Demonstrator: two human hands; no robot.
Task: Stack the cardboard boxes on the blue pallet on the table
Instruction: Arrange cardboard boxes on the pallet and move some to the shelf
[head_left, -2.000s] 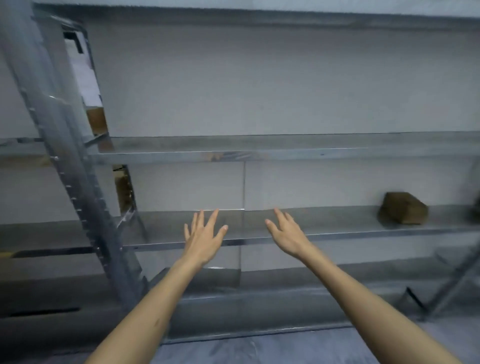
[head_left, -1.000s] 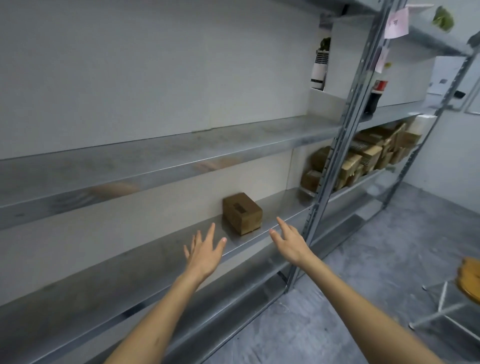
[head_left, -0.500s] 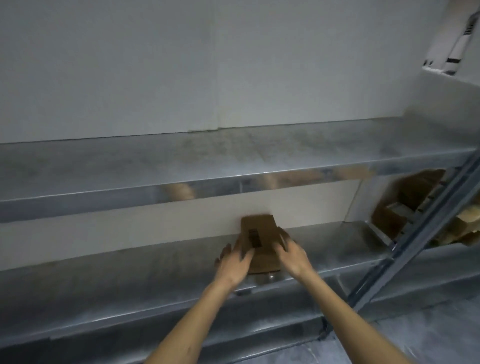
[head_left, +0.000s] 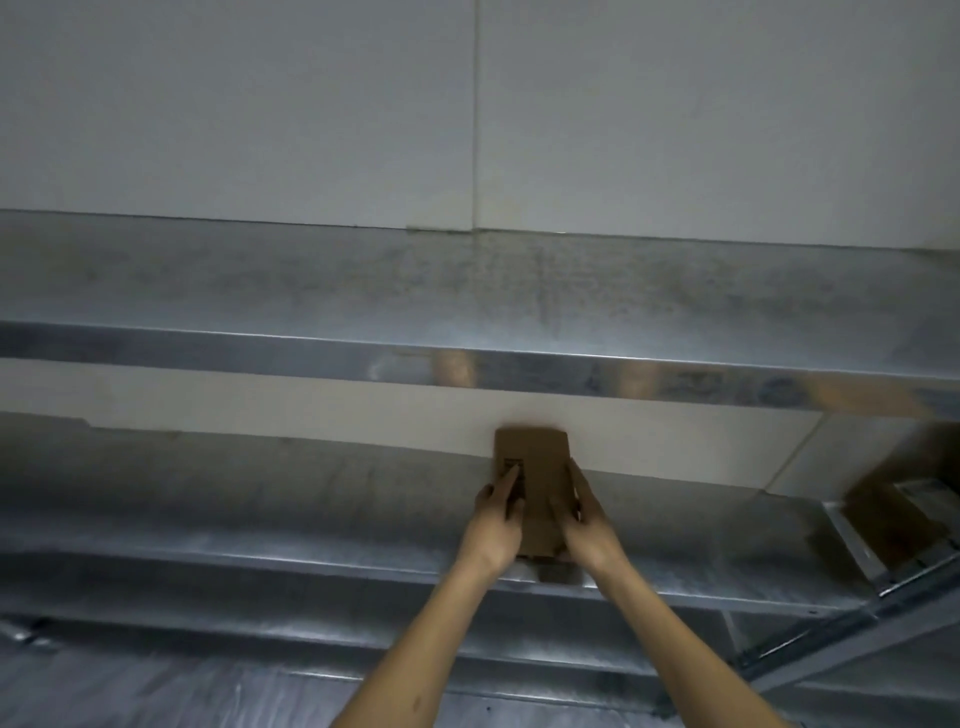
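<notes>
A small brown cardboard box (head_left: 537, 467) sits on the middle metal shelf (head_left: 260, 499), near its front edge. My left hand (head_left: 497, 519) grips the box's left side, with fingers lying over its top by a dark label. My right hand (head_left: 584, 519) grips the right side, thumb on top. Both arms reach up from the bottom of the view. The blue pallet and the table are out of sight.
The upper metal shelf (head_left: 467, 291) hangs just above the box. More cardboard boxes (head_left: 893, 514) sit in the bay to the right, behind a slanted metal upright (head_left: 831, 629). A lower shelf (head_left: 260, 623) and the grey floor (head_left: 130, 696) lie below.
I turned right along the shelving and closed in on the lone box. Both hands went from open in the air to gripping the box's two sides.
</notes>
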